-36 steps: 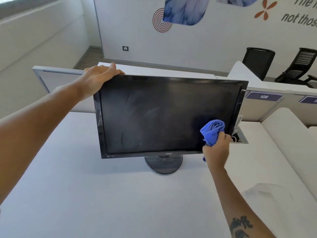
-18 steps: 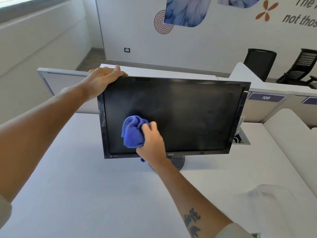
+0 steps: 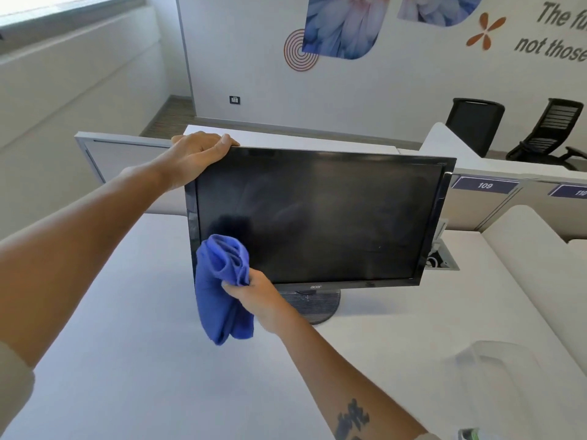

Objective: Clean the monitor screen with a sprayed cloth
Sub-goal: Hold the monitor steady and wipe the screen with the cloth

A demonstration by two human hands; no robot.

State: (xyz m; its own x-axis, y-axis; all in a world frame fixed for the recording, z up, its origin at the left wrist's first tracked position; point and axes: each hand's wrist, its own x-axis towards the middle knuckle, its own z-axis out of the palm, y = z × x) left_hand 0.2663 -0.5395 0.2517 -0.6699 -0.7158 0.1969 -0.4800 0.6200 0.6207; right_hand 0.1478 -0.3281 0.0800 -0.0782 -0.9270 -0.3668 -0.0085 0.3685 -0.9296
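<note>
Monitor (image 3: pixel 317 217) top corner: left hand (image 3: pixel 193 157) grip; right hand (image 3: pixel 254 293) clutches cloth (image 3: pixel 219 290)

Single head-worn wide-angle view, looking forward and down, close over the desk (image 3: pixel 133 360) toward the far wall (image 3: pixel 397 90).

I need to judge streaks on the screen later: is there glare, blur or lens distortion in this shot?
Head view: the monitor shows faint hazy reflections, no hard glare; wide-angle bending curves the desk and partitions; the blue cloth and both hands are fairly sharp; daylight is soft, shadows weak.
</note>
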